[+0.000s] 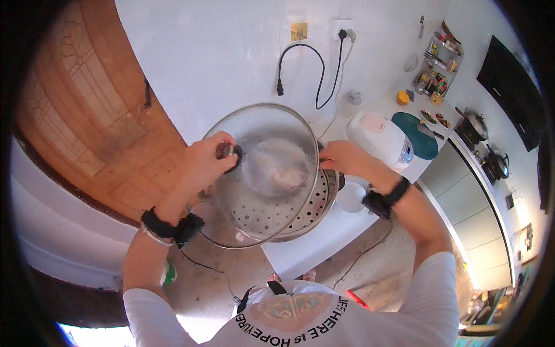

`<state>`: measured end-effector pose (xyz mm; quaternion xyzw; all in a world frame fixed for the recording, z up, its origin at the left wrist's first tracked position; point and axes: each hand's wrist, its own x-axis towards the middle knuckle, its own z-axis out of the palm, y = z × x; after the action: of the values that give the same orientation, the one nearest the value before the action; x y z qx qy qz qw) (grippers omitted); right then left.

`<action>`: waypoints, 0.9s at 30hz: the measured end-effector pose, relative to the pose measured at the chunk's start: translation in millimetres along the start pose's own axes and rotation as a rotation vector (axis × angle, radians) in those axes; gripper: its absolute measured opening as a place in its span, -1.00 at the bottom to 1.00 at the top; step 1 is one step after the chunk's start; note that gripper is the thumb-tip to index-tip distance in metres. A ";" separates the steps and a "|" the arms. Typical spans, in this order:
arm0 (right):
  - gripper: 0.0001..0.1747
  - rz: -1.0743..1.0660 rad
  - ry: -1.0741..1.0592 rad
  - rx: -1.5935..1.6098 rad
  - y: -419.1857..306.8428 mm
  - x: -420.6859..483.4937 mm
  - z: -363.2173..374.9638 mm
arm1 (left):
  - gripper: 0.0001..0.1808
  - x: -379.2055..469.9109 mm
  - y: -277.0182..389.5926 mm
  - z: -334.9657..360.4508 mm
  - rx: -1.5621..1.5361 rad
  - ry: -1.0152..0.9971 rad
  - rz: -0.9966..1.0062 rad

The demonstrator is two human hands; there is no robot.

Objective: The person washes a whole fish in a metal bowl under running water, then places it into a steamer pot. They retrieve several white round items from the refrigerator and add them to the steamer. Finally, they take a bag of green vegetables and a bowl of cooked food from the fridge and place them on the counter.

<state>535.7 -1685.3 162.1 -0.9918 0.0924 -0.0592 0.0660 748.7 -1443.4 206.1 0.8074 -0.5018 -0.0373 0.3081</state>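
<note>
My left hand [204, 160] grips the dark knob of a clear glass lid [260, 121] with a metal rim. The lid is tilted over a metal steamer pot [331, 195], and fogging blurs part of the view through it. Beneath the glass, a pale dish [277, 169] with something light in it shows indistinctly above the perforated steamer tray [318, 201]. My right hand [351, 158] is at the right edge of the lid and pot, fingertips close together. Whether those fingers hold anything is unclear.
A white rice cooker [377, 136] stands right of the pot, near a teal cutting board [403, 121] with a knife [431, 131]. A white bowl [351, 197] sits beside the pot. A black power cord [324, 73] hangs on the wall. Pans [472, 126] stand farther right.
</note>
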 end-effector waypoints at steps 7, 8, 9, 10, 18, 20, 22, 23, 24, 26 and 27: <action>-0.74 0.332 0.391 0.344 13.8 -123.2 10.5 | -0.72 14.4 -0.2 48.3 0.169 -0.126 0.135; -0.74 0.339 0.397 0.345 10.8 -135.1 20.8 | -0.72 15.9 -1.8 53.0 0.190 -0.140 0.132; -0.74 0.409 0.402 0.375 9.3 -147.9 31.9 | -0.72 18.0 0.5 56.9 0.188 -0.145 0.145; -0.73 0.477 0.406 0.410 8.0 -157.9 43.1 | -0.72 19.4 1.8 60.1 0.188 -0.169 0.142; -0.74 0.577 0.258 0.553 -10.4 -180.2 105.4 | -0.70 27.0 -5.6 77.8 0.221 -0.190 0.171; -0.72 0.543 0.180 0.659 -14.6 -177.2 115.6 | -0.71 27.2 -8.6 79.5 0.209 -0.155 0.148; -0.70 0.528 0.137 0.647 -17.0 -173.7 131.2 | -0.71 26.1 -5.5 79.6 0.223 -0.138 0.177; -0.68 0.513 0.087 0.633 -16.9 -173.5 139.7 | -0.70 26.2 -2.9 81.1 0.233 -0.121 0.199; -0.68 0.530 0.101 0.630 -19.2 -173.4 147.7 | -0.70 24.6 -3.5 80.6 0.229 -0.127 0.220; -0.66 0.381 0.110 0.671 -19.8 -166.9 156.6 | -0.69 23.5 -9.5 76.3 0.161 -0.150 0.141; -0.65 0.322 0.096 0.663 -24.6 -160.7 148.7 | -0.69 20.9 -18.2 74.4 0.199 -0.121 0.154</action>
<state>402.4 -1612.8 2.3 -0.8854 0.2260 -0.1212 0.3877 745.9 -1489.5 141.6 0.7893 -0.5811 -0.0120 0.1977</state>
